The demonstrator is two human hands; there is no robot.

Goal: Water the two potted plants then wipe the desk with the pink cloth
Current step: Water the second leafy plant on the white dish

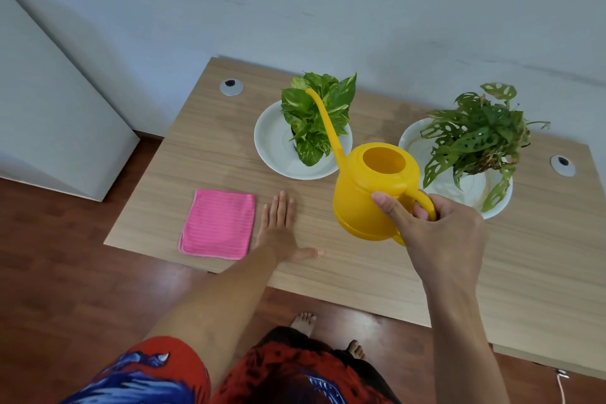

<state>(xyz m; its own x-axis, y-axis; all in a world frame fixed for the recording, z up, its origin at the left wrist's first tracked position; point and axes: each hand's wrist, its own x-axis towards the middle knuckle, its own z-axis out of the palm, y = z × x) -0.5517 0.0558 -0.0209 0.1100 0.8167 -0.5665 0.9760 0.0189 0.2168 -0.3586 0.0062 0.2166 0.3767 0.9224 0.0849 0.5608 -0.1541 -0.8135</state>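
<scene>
My right hand (439,233) grips the handle of a yellow watering can (364,193), held above the wooden desk (360,275). Its long spout reaches up and left over the left plant (316,115), a variegated leafy one standing in a white saucer (273,147). The right plant (475,141), with holed leaves, stands in a second white saucer (411,141) just right of the can. My left hand (278,233) lies flat on the desk, fingers spread, holding nothing. A folded pink cloth (218,223) lies just left of that hand, near the front edge.
Two round cable grommets sit in the desk, one at the back left (231,87) and one at the right (562,165). A white cabinet (59,108) stands left of the desk on the wooden floor. The wall runs directly behind the desk.
</scene>
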